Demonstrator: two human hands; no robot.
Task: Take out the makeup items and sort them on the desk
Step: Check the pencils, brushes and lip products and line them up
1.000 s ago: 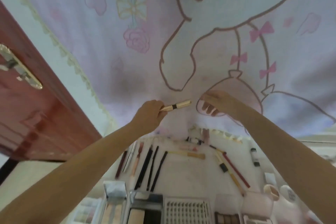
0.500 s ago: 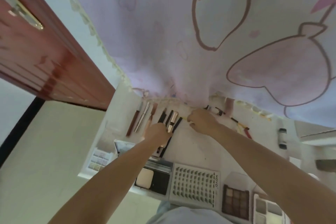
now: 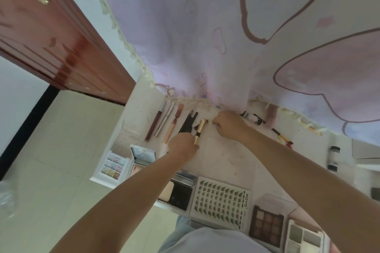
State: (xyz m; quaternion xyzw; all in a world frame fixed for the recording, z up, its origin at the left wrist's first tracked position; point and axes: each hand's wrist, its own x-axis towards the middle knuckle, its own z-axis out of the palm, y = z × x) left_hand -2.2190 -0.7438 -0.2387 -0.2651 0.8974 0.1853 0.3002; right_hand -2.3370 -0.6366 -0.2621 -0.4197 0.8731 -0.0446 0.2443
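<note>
— What finishes show? A shiny gold metallic tube (image 3: pixel 199 131) with a black band, on a matt, scuffed white desk (image 3: pixel 230 156).
— And behind? Soft printed cloth (image 3: pixel 205 37); a glossy reddish wooden door (image 3: pixel 53 33).

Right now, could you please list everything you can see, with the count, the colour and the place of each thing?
desk: one, white, under all the items
gold tube: one, gold with a black band, desk centre, held by the left hand
black pencils: several, black, side by side left of the gold tube
lip tubes: three, dark red, silver and peach, far left of the row
lash tray: one, white with dark lashes, near edge
brown palette: one, brown shades, right of the lash tray
pastel palette: one, white case, left edge
curtain: one, lilac with a cartoon print, behind the desk
door: one, reddish wood, upper left
left hand: grips the gold tube
right hand: curled, at the desk's back edge
</note>
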